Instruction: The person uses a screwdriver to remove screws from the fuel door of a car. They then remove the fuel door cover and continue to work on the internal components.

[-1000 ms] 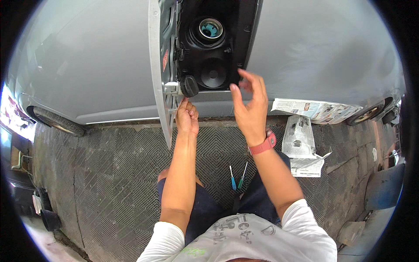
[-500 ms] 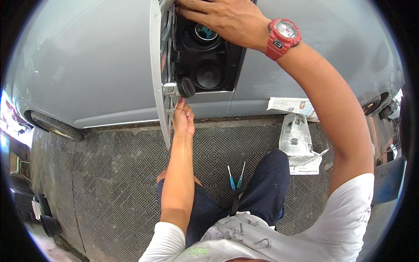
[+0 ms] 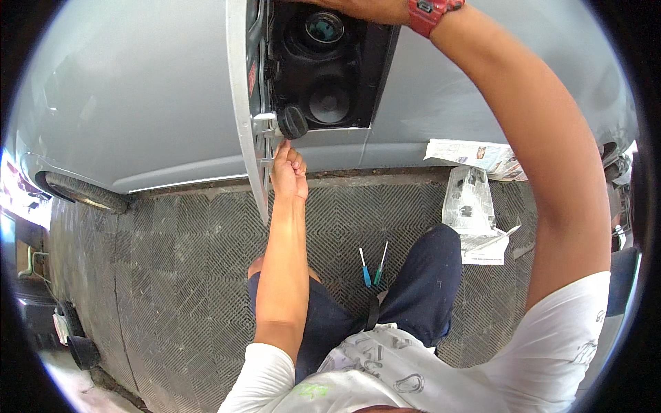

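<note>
A tall grey fuel door (image 3: pixel 242 103) stands swung out from the side of a grey vehicle (image 3: pixel 151 82). On its inner side a black round cap (image 3: pixel 293 122) sits at a white bracket (image 3: pixel 264 125). My left hand (image 3: pixel 289 172) is closed just below that cap, index finger stretched up against the door's inner side; whatever it pinches is hidden. Behind the door lies a black recess (image 3: pixel 351 76) with an uncapped filler neck (image 3: pixel 324 27). Along the recess's top reaches my right hand (image 3: pixel 358 7), its fingers cut off by the picture's upper edge.
Two screwdrivers, one blue-handled (image 3: pixel 366 275) and one green-handled (image 3: pixel 378 275), lie on the ribbed floor mat (image 3: pixel 193 275) between my knees. Sheets of newspaper (image 3: pixel 471 199) lie by the vehicle's lower edge at right. A wheel (image 3: pixel 82 193) is at left.
My right hand has shifted upward, partly out of the picture, uncovering more of the filler neck. The whole view has tilted slightly. My left hand stays beneath the black cap.
</note>
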Demonstrator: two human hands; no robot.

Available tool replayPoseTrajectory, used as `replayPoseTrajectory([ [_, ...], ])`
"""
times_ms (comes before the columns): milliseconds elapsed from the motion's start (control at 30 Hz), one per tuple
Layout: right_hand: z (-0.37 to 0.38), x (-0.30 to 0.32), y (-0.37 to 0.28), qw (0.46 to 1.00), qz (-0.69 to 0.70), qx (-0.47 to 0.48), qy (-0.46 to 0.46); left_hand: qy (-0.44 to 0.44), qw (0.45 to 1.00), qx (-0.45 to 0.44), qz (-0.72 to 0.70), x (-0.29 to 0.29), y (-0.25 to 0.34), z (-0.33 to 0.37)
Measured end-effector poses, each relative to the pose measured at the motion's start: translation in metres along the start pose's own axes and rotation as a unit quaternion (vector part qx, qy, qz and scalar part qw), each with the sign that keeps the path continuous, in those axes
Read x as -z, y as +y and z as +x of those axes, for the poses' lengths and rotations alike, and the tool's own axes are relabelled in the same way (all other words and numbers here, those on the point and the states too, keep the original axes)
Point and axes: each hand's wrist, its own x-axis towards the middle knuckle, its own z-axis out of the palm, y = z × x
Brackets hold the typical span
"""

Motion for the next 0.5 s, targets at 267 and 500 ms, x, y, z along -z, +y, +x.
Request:
replayPoseTrajectory([
  [267, 0.001, 0.0, 0.011, 0.999, 0.011, 0.031, 0.007, 0.0, 1.0, -0.001, 0.009, -0.003, -0.001, -0.001],
  [500, 0.001, -0.002, 0.008, 0.999, -0.014, 0.037, 0.012, 0.016, 0.999, -0.044, 0.024, -0.005, -0.004, -0.004],
])
